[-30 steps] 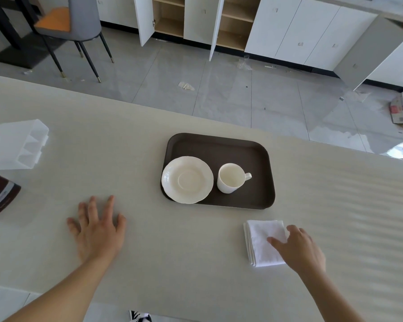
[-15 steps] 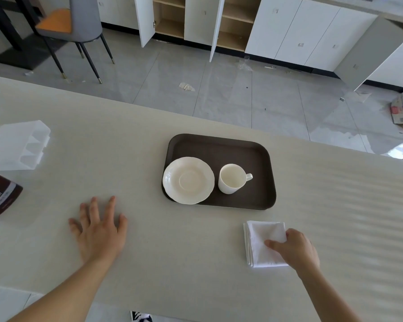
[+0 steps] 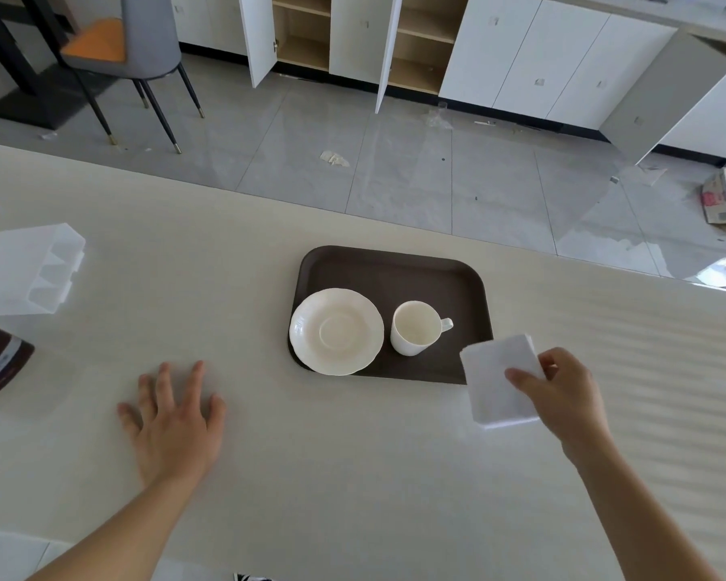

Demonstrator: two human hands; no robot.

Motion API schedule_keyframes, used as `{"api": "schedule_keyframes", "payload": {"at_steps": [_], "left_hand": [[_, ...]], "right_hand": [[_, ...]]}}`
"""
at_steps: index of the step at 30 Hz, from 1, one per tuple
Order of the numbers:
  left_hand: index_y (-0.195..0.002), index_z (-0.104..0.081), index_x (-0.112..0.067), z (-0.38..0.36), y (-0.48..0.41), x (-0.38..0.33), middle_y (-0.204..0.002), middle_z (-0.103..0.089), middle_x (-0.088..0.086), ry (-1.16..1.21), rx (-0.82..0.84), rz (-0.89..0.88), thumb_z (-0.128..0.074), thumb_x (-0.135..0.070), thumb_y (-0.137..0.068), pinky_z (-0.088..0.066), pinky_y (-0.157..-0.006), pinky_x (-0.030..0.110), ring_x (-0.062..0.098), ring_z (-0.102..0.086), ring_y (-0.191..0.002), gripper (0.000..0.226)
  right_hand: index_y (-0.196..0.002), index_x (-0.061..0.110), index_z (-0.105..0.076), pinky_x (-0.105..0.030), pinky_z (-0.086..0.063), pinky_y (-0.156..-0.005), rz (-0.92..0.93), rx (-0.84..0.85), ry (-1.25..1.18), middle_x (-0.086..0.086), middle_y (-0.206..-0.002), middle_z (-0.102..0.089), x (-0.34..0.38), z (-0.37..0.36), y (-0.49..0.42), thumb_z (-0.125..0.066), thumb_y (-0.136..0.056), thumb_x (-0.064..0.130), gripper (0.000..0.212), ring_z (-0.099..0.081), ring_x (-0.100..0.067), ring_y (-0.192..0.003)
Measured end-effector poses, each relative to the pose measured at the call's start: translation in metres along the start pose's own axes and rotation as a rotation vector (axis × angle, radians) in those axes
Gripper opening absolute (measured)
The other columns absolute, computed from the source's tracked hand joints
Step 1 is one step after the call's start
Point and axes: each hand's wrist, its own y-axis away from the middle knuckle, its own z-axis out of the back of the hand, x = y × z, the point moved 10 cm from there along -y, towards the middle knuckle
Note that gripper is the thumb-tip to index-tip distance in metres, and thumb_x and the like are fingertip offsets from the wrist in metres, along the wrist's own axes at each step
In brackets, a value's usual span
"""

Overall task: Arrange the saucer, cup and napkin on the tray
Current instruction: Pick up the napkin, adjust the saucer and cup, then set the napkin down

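Now I see the right hand (image 3: 562, 392) pinching the folded white napkin (image 3: 499, 381), which sticks out to the left of the hand, lifted over the near right corner of the brown tray (image 3: 395, 266). On that tray the saucer (image 3: 336, 331) sits left of the cup (image 3: 416, 333). My left hand (image 3: 177, 421) lies flat and spread on the desk (image 3: 353, 475).

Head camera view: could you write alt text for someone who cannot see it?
A person's right hand holds a folded white napkin beside a dark brown tray carrying a saucer and an empty cup. The left hand rests flat on the pale table.
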Motion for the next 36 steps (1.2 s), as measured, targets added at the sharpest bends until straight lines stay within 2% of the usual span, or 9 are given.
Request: {"api": "schedule_keyframes", "payload": {"at_steps": [5, 11, 16, 19, 24, 29, 31, 33, 36], "left_hand": [[-0.146, -0.041, -0.031, 0.003, 0.001, -0.002, -0.156, -0.032, 0.017, 0.004, -0.011, -0.007, -0.033, -0.051, -0.085, -0.010, -0.116, 0.061, 0.040, -0.020, -0.146, 0.064], [-0.146, -0.040, -0.032, 0.002, 0.001, -0.001, -0.157, -0.032, 0.015, -0.002, -0.004, 0.002, -0.032, -0.053, -0.085, -0.010, -0.116, 0.061, 0.039, -0.019, -0.146, 0.065], [-0.146, -0.039, -0.033, 0.002, 0.001, 0.000, -0.157, -0.031, 0.015, 0.002, -0.004, 0.008, -0.031, -0.054, -0.084, -0.010, -0.116, 0.060, 0.038, -0.018, -0.147, 0.065], [-0.145, -0.041, -0.032, 0.003, 0.002, -0.001, -0.156, -0.031, 0.015, 0.008, -0.005, 0.008, -0.033, -0.053, -0.084, -0.011, -0.115, 0.061, 0.039, -0.019, -0.146, 0.065], [-0.145, -0.043, -0.030, 0.008, 0.003, -0.004, -0.156, -0.033, 0.017, 0.016, -0.015, 0.008, -0.033, -0.052, -0.083, -0.011, -0.115, 0.061, 0.039, -0.019, -0.146, 0.066], [-0.144, -0.045, -0.029, 0.008, 0.002, -0.004, -0.155, -0.034, 0.017, 0.025, -0.024, 0.003, -0.033, -0.051, -0.083, -0.011, -0.115, 0.061, 0.040, -0.019, -0.146, 0.066], [-0.144, -0.045, -0.029, 0.007, 0.002, -0.004, -0.155, -0.034, 0.017, 0.021, -0.024, 0.004, -0.033, -0.052, -0.083, -0.010, -0.115, 0.061, 0.039, -0.019, -0.146, 0.066], [-0.144, -0.044, -0.030, 0.005, 0.002, -0.003, -0.155, -0.033, 0.017, 0.014, -0.021, 0.004, -0.032, -0.052, -0.084, -0.010, -0.115, 0.061, 0.039, -0.019, -0.146, 0.066], [-0.144, -0.043, -0.031, 0.004, 0.001, -0.003, -0.155, -0.033, 0.017, 0.011, -0.015, 0.000, -0.032, -0.053, -0.084, -0.010, -0.115, 0.062, 0.040, -0.019, -0.146, 0.066]], "right_hand": [[-0.091, 0.018, -0.055, -0.027, -0.041, -0.053, -0.043, -0.102, -0.128, -0.001, -0.086, -0.065, 0.013, 0.002, -0.037, -0.074, -0.081, 0.022, 0.021, -0.060, -0.021, -0.073], [-0.140, 0.025, -0.044, -0.041, -0.054, -0.076, -0.222, -0.077, -0.443, 0.000, -0.088, -0.064, -0.005, -0.041, -0.054, -0.071, -0.085, 0.009, 0.063, -0.061, -0.027, -0.090], [-0.130, 0.018, -0.048, -0.045, -0.056, -0.081, -0.365, -0.098, -0.518, -0.007, -0.104, -0.064, -0.024, -0.072, -0.047, -0.071, -0.086, 0.011, 0.051, -0.062, -0.028, -0.093], [-0.124, 0.014, -0.047, -0.039, -0.051, -0.072, -0.363, -0.085, -0.466, -0.006, -0.110, -0.060, -0.029, -0.075, -0.043, -0.069, -0.087, 0.020, 0.044, -0.060, -0.028, -0.096], [-0.104, 0.011, -0.058, -0.038, -0.053, -0.068, -0.289, -0.046, -0.288, -0.006, -0.097, -0.067, -0.033, -0.060, -0.046, -0.067, -0.084, 0.019, 0.023, -0.067, -0.031, -0.089], [-0.075, 0.005, -0.057, -0.029, -0.036, -0.054, -0.238, -0.025, -0.166, -0.011, -0.069, -0.064, -0.036, -0.046, -0.044, -0.062, -0.081, 0.011, 0.010, -0.072, -0.037, -0.079], [-0.084, 0.015, -0.062, -0.027, -0.036, -0.052, -0.244, -0.023, -0.169, -0.001, -0.065, -0.062, -0.036, -0.042, -0.040, -0.063, -0.084, 0.010, 0.005, -0.074, -0.030, -0.075], [-0.118, 0.014, -0.062, -0.027, -0.043, -0.056, -0.248, -0.051, -0.203, 0.004, -0.073, -0.067, -0.037, -0.036, -0.036, -0.064, -0.087, 0.011, 0.031, -0.074, -0.020, -0.072], [-0.118, 0.013, -0.063, -0.032, -0.054, -0.065, -0.196, -0.063, -0.221, 0.004, -0.078, -0.072, -0.024, -0.029, -0.035, -0.065, -0.086, 0.011, 0.032, -0.074, -0.017, -0.070]]}}
